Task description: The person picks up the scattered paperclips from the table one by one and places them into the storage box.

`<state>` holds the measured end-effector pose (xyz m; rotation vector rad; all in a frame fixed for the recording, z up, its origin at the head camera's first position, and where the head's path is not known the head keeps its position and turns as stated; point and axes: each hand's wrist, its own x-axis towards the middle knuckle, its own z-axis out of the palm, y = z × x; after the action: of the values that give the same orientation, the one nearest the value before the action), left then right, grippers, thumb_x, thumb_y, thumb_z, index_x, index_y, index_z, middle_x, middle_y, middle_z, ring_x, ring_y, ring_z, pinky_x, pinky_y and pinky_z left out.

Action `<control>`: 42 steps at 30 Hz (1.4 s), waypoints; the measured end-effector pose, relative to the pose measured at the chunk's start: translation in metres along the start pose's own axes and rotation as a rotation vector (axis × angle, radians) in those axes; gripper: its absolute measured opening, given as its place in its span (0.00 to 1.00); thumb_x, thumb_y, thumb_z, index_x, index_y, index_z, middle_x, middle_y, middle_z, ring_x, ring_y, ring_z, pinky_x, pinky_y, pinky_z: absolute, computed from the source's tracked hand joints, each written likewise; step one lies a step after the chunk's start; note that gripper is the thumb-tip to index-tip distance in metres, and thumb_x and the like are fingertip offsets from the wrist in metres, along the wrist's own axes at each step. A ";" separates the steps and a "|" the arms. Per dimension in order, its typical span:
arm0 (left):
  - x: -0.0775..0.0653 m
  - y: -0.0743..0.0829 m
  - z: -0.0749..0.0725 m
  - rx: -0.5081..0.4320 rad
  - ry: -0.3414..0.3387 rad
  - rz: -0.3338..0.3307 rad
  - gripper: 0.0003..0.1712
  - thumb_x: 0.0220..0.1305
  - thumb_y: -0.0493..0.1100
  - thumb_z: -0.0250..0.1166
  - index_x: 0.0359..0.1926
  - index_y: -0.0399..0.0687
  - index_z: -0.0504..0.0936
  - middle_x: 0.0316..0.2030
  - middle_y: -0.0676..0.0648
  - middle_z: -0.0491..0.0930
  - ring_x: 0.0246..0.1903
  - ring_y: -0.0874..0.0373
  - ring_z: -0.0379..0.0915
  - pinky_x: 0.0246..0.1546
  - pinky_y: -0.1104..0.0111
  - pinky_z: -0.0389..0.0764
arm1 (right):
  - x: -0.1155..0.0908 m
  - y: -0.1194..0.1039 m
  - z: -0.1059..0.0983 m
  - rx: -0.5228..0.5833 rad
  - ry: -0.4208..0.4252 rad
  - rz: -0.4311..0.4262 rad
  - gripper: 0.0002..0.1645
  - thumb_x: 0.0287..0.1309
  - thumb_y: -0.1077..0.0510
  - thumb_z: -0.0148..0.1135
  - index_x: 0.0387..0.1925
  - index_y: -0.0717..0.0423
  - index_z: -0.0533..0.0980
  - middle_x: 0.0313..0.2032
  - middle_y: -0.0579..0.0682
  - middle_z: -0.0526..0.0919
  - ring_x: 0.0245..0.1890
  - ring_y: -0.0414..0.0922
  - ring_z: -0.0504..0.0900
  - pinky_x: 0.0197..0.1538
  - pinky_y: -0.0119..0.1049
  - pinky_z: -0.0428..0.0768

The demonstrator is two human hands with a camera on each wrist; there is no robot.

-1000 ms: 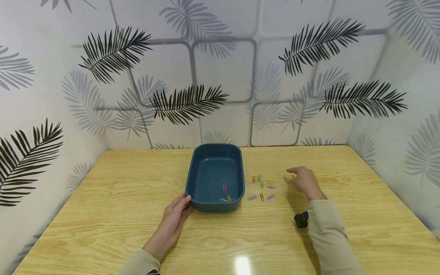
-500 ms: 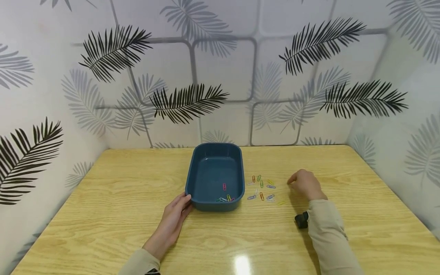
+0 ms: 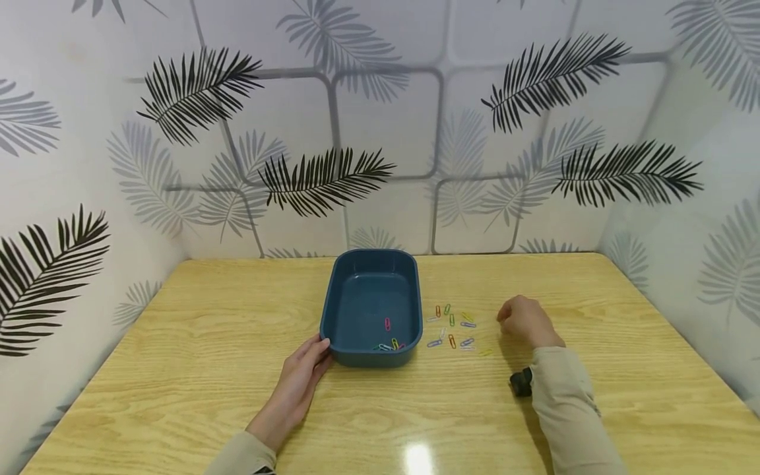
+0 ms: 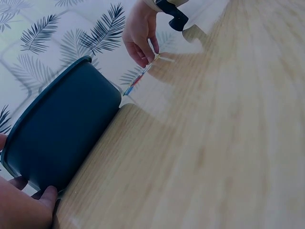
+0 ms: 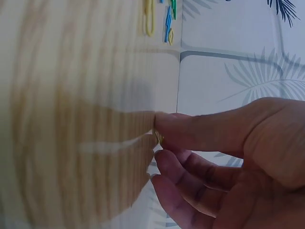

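"Since the left hand (image 3: 304,367) sits nearest, how is it listed?"

"Fingers curled on one blue tray (image 3: 374,300), near left corner."

"Tray contents?"

"Coloured paper clips (image 3: 388,324), mostly at the near end."

"Farther right?"

"Loose paper clips (image 3: 452,341), assorted colours, flat on the tabletop (image 3: 208,343); beside them, right hand (image 3: 527,322), thumb and fingers pinching one small yellow item (image 5: 159,138), largely hidden."

"Behind all: leaf-patterned wall (image 3: 388,122)."

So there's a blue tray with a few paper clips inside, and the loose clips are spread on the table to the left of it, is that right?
Not quite: the loose clips are spread on the table to the right of the blue tray, as the head view shows. The few clips inside are as you say.
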<state>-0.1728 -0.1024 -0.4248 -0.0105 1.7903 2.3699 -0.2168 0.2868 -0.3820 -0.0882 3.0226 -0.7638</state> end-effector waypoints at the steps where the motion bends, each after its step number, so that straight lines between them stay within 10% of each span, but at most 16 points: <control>1: 0.000 0.000 0.000 0.001 -0.001 0.000 0.32 0.74 0.41 0.53 0.70 0.28 0.56 0.69 0.31 0.56 0.68 0.44 0.54 0.67 0.61 0.62 | 0.000 -0.001 0.000 0.006 -0.012 0.000 0.11 0.49 0.72 0.61 0.37 0.73 0.81 0.38 0.67 0.82 0.41 0.64 0.79 0.42 0.55 0.81; 42: 0.000 -0.001 0.000 0.002 0.009 -0.006 0.32 0.74 0.42 0.53 0.70 0.28 0.57 0.68 0.32 0.56 0.68 0.45 0.54 0.68 0.60 0.61 | 0.007 -0.009 0.009 0.137 -0.072 -0.055 0.07 0.47 0.74 0.62 0.32 0.69 0.78 0.29 0.56 0.78 0.27 0.48 0.74 0.26 0.36 0.77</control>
<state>-0.1726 -0.1022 -0.4258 -0.0270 1.7939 2.3677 -0.2232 0.2744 -0.3857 -0.1928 2.9017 -0.9484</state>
